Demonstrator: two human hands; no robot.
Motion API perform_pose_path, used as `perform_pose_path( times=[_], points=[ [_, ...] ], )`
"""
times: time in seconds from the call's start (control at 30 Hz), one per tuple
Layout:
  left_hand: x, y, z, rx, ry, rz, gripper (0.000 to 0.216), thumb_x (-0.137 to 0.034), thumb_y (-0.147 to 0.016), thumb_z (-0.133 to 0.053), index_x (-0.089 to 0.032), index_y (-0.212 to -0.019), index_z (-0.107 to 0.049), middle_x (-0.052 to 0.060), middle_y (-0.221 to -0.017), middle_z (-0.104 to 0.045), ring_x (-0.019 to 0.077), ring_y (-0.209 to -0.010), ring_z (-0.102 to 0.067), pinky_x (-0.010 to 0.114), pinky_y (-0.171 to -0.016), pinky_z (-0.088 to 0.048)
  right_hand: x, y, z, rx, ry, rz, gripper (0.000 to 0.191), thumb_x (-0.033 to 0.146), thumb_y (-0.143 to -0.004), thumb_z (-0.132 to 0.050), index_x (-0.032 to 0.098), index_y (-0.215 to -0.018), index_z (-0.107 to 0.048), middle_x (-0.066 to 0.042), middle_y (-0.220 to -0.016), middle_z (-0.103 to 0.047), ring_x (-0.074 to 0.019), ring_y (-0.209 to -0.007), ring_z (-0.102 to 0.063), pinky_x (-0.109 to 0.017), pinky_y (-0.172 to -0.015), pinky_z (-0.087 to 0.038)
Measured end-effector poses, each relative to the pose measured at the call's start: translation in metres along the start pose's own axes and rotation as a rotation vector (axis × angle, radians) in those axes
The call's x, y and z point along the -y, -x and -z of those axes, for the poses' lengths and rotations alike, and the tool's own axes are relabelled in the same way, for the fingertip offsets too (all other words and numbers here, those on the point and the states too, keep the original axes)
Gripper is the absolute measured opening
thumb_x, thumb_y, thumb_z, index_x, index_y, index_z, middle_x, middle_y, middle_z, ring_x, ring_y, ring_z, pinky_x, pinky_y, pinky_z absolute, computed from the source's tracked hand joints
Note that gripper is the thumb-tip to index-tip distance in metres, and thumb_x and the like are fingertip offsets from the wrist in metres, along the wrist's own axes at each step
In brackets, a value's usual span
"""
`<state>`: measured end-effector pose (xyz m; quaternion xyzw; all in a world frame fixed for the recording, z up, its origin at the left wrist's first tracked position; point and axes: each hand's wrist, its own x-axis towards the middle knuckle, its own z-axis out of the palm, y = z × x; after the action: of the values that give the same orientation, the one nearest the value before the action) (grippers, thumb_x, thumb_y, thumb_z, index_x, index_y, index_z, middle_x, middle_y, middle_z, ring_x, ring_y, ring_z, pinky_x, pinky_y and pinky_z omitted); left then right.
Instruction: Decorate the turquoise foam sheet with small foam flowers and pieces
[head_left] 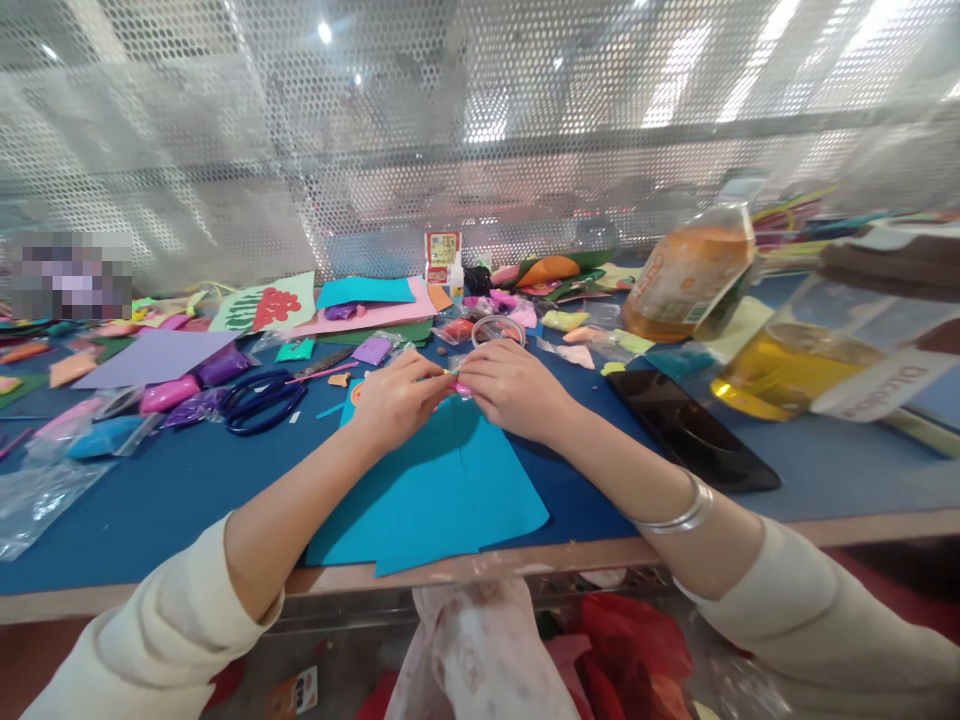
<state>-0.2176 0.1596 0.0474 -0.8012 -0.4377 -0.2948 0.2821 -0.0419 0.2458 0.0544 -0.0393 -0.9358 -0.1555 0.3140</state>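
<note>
Over the top edge of a bright blue sheet of paper [427, 490], my two hands meet fingertip to fingertip. My left hand [397, 400] is closed, its thumb and fingers pinching at a small piece of pink clay [460, 387]. From the other side, my right hand [517, 390] is closed on the same piece, its fingers covering most of it. A bit of yellow shows beside the pink, too small to name. Near the left hand, an orange round shape [356, 394] sits on the paper's upper left corner.
Dark blue scissors [262, 400] lie left, near purple and pink clay packets [169, 393]. A roll of tape [498, 330] stands behind my hands. To the right are a black phone [690, 430], an orange drink bottle [686, 270] and a jar of yellow liquid [795, 360]. A perforated metal screen [390, 130] rises behind.
</note>
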Motion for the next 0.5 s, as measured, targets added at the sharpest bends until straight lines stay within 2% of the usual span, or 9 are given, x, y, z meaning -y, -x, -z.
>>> perform_pose_path(
  times=[0.1, 0.23, 0.33, 0.4, 0.5],
  points=[
    [-0.001, 0.0, 0.001, 0.018, 0.033, -0.063, 0.017, -0.02, -0.089, -0.047, -0.018, -0.09, -0.064, 0.004, -0.083, -0.068, 0.016, -0.076, -0.057, 0.027, -0.065, -0.046, 0.003, 0.0, 0.001, 0.012, -0.011, -0.036, 0.018, 0.019, -0.081, -0.054, 0.011, -0.08, -0.07, -0.011, -0.084, -0.07, -0.0236, -0.086, -0.058, -0.036, -0.079, -0.042],
    [-0.004, -0.003, 0.003, -0.003, -0.022, -0.064, 0.016, -0.021, -0.089, -0.045, -0.016, -0.084, -0.06, 0.005, -0.077, -0.065, 0.0167, -0.074, -0.056, 0.028, -0.064, -0.044, 0.007, -0.001, 0.001, 0.016, -0.049, -0.129, 0.019, 0.027, -0.08, -0.057, 0.012, -0.076, -0.069, -0.012, -0.079, -0.068, -0.0242, -0.081, -0.058, -0.036, -0.073, -0.042],
    [-0.005, -0.007, 0.005, -0.009, -0.083, -0.077, 0.015, -0.021, -0.089, -0.043, -0.016, -0.086, -0.056, 0.005, -0.077, -0.063, 0.0171, -0.075, -0.055, 0.028, -0.063, -0.043, 0.006, -0.003, 0.0, -0.048, -0.127, -0.182, 0.018, 0.026, -0.082, -0.055, 0.016, -0.079, -0.069, -0.01, -0.083, -0.069, -0.0221, -0.083, -0.059, -0.035, -0.077, -0.042],
    [-0.004, -0.008, 0.008, -0.05, -0.086, -0.068, 0.013, -0.02, -0.09, -0.041, -0.016, -0.087, -0.053, 0.007, -0.08, -0.062, 0.0175, -0.077, -0.054, 0.028, -0.064, -0.043, 0.0, -0.002, 0.001, -0.107, -0.168, -0.216, 0.019, 0.027, -0.083, -0.054, 0.018, -0.08, -0.07, -0.008, -0.086, -0.07, -0.0212, -0.087, -0.059, -0.035, -0.083, -0.041],
    [-0.002, -0.009, 0.015, -0.197, -0.035, 0.045, 0.012, -0.02, -0.09, -0.038, -0.017, -0.085, -0.048, 0.007, -0.078, -0.057, 0.0172, -0.075, -0.051, 0.029, -0.065, -0.043, -0.017, 0.002, 0.005, -0.117, -0.148, -0.336, 0.022, 0.03, -0.083, -0.052, 0.019, -0.078, -0.07, -0.007, -0.087, -0.07, -0.0219, -0.089, -0.059, -0.036, -0.086, -0.039]
  ],
)
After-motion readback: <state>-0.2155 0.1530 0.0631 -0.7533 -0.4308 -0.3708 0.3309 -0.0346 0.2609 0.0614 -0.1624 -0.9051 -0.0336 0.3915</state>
